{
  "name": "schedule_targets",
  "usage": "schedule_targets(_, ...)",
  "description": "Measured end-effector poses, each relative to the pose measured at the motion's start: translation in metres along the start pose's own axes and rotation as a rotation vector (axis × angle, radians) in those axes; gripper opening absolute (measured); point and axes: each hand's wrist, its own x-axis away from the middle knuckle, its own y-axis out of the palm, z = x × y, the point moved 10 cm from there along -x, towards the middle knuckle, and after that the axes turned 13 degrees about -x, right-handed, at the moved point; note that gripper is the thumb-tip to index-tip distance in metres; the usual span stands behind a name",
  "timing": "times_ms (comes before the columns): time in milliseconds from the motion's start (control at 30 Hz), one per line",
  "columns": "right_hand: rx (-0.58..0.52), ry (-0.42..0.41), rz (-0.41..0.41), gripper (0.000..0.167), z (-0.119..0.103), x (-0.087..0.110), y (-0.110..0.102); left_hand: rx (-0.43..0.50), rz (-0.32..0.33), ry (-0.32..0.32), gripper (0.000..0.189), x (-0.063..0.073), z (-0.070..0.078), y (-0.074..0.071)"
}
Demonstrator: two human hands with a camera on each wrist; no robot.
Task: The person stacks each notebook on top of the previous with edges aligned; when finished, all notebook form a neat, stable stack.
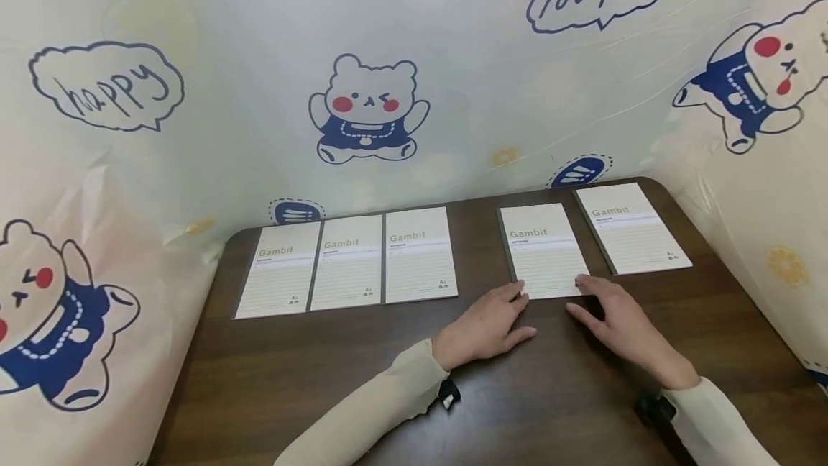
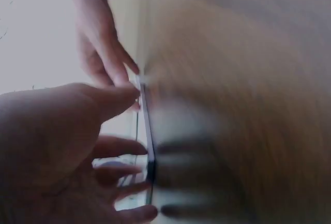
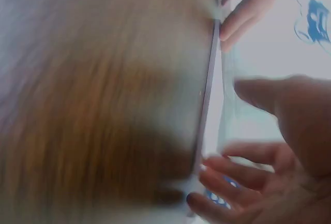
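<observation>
A white notebook marked "Gambit", with a dark spine edge, lies flat on the brown table. My left hand is at its near left corner, fingertips right at the edge and thumb held apart over the wood. At the near right corner is my right hand, its index fingertip touching the cover's edge and its thumb spread away. Both hands have relaxed, fairly straight fingers. The left wrist view shows the left fingers along the notebook's thin edge. In the right wrist view, the right fingertips meet that edge lower down.
Three matching notebooks stand side by side at the left: one outermost, one in the middle, one inner. Another notebook lies at the far right. A printed cloth rises behind the table.
</observation>
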Motion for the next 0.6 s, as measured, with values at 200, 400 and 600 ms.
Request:
schedule_targets(200, -0.177, 0.211, 0.107, 0.063, 0.028, -0.007, -0.018, 0.486, 0.135, -0.248, 0.062, -0.005, -0.026, -0.008)
schedule_targets(400, -0.634, 0.394, 0.058, 0.067, 0.049, -0.007, -0.010, 0.699, 0.225, -0.373, 0.057, -0.006, -0.038, -0.010)
schedule_targets(600, -0.893, 0.471, 0.048, 0.071, 0.060, -0.009, -0.004, 0.881, 0.283, -0.457, 0.053, -0.007, -0.047, -0.002)
